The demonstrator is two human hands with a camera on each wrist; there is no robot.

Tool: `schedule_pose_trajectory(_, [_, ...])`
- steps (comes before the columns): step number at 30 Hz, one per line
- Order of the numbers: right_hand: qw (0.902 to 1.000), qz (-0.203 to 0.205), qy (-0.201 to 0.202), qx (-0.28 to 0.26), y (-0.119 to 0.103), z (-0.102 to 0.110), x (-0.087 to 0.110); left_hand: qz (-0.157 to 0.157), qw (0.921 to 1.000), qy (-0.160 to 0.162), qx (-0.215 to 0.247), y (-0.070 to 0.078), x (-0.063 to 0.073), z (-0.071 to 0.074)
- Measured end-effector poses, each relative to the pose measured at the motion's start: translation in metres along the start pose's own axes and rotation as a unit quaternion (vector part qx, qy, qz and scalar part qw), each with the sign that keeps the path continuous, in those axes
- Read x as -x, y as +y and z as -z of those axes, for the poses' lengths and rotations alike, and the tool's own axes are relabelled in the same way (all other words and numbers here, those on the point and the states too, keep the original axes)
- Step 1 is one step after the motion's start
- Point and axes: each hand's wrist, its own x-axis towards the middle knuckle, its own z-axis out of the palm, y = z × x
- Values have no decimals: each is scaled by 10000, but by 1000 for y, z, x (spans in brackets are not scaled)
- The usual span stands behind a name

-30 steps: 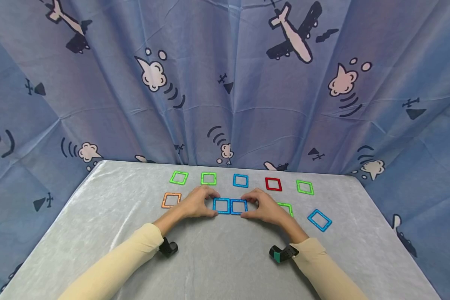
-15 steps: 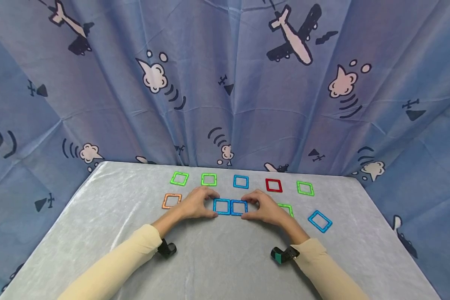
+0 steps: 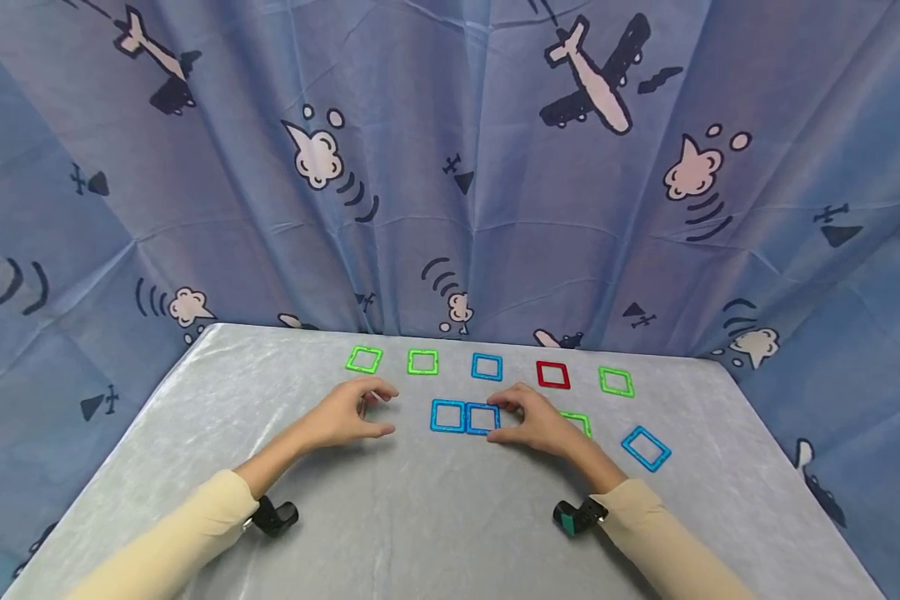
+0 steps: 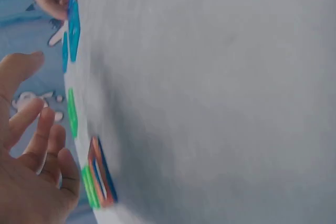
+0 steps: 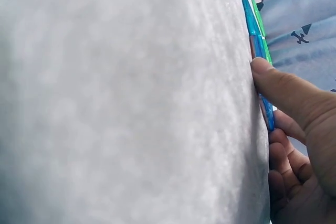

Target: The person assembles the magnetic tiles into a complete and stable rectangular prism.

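Two blue square magnetic tiles, open frames, lie flat edge to edge mid-table: the left blue tile and the right blue tile. My right hand holds the right one, thumb on its near edge and fingers at its far edge, as the right wrist view also shows. Off to the left, my left hand is apart from the pair, fingers loosely bent and nothing between them. An orange tile lies near it in the left wrist view; in the head view that hand hides it.
Along the back lie two green tiles, a blue one, a red one and another green tile. A green tile is partly behind my right hand; a tilted blue tile lies farther right.
My left hand has let go of the left blue tile and moved left, now covering the orange tile in the head view. My right hand stays at the right blue tile.
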Motion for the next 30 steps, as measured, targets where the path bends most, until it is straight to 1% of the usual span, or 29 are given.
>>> schedule_pose_trajectory(6, [9999, -103, -63, 10, -1, 2, 1, 157, 9991, 186, 356, -8, 18, 20])
schedule_pose_trajectory(10, [9999, -118, -96, -23, -2, 2, 1, 272, 9988, 271, 308, -12, 27, 29])
schedule_pose_trajectory(14, [9999, -86, -92, -45, -2, 1, 1, 282, 9987, 389, 176, -15, 33, 36])
schedule_pose_trajectory(23, [9998, -146, -82, -46, -1, 0, 1, 296, 9981, 536, -49, -31, 43, 45])
schedule_pose_trajectory(27, [9998, -163, -88, -22, -1, 0, 1, 310, 9975, 620, -143, -38, 46, 46])
schedule_pose_trajectory(30, [9999, -131, -93, 10, -1, 1, 1, 238, 9971, 685, -229, -43, 46, 45])
